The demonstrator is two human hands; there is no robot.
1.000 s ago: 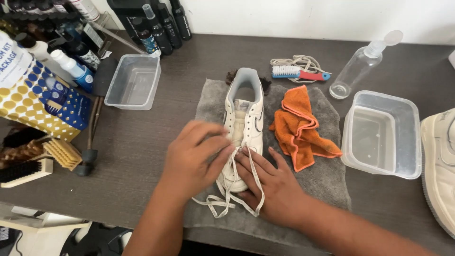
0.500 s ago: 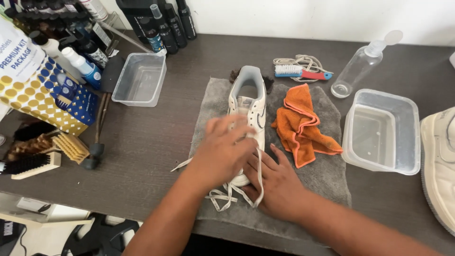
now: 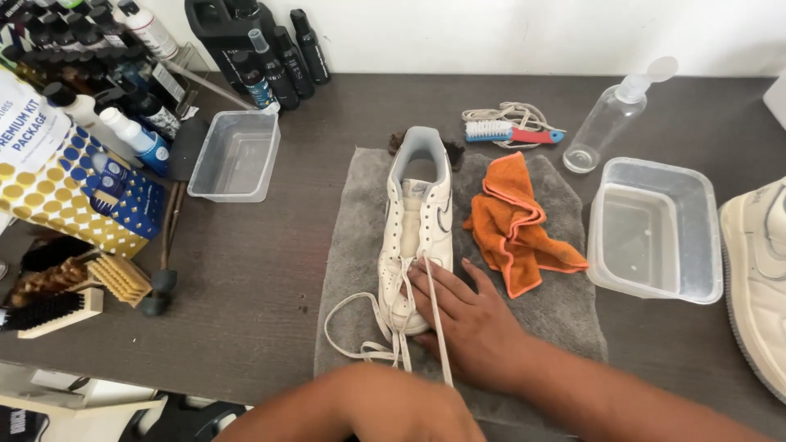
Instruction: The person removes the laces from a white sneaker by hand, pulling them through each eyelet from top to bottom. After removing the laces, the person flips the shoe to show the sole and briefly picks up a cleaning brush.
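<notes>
- The right hand (image 3: pixel 471 323) lies flat with its fingers spread, palm down on the toe of a white shoe (image 3: pixel 417 229), pressing it against a grey towel (image 3: pixel 352 245).
- The left hand (image 3: pixel 409 413) sits at the bottom edge of the view, mostly cut off; a taut white lace (image 3: pixel 435 315) runs from the shoe's eyelets down into it, so the grip looks closed on the lace, though the fingers are hidden.
- More loose lace loops on the towel just left of the toe.
- The shoe lies in the middle of the towel, heel pointing away, on a dark tabletop (image 3: pixel 270 270).
- An orange cloth (image 3: pixel 516 225) lies crumpled on the towel just right of the shoe.
- A clear tub (image 3: pixel 655 229) stands right of the towel; another shoe (image 3: pixel 757 278) shows at the right edge.
- Behind the towel lie a small brush (image 3: pixel 512 131) and a clear spray bottle (image 3: pixel 610 119).
- To the left stand another clear tub (image 3: pixel 236 155), dark bottles (image 3: pixel 274 53), a patterned box (image 3: pixel 65 188) and wooden brushes (image 3: pixel 74 290).
</notes>
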